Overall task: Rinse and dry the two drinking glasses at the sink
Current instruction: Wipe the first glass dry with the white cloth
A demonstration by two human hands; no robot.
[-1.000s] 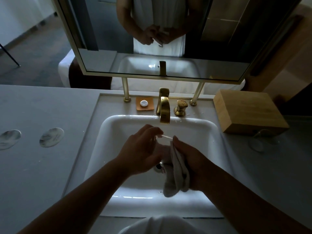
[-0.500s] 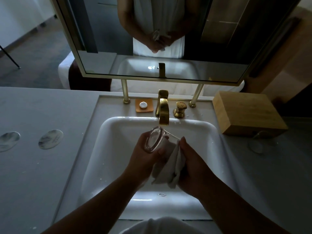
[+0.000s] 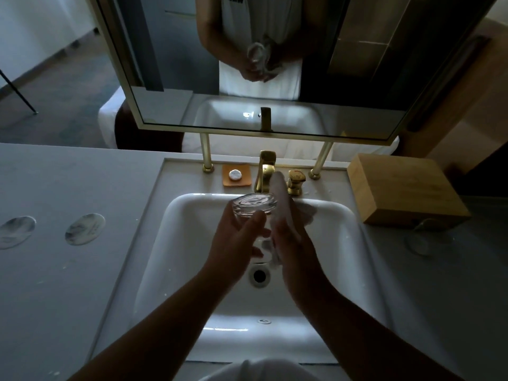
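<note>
glass (image 3: 254, 206) gripped by left hand (image 3: 236, 243) above sink (image 3: 349, 243) | right hand (image 3: 294, 243) presses cloth (image 3: 280, 193) against glass

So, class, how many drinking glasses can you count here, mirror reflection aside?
2: one glass held over the sink by the left hand; a second glass on the counter, beside the wooden box.

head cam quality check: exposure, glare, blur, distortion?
Head view: underexposed overall, left hand and right hand near-silhouettes; bright glare on the sink front wall; cloth motion-blurred; glass fairly sharp; wide-angle bends the countertop edge.
</note>
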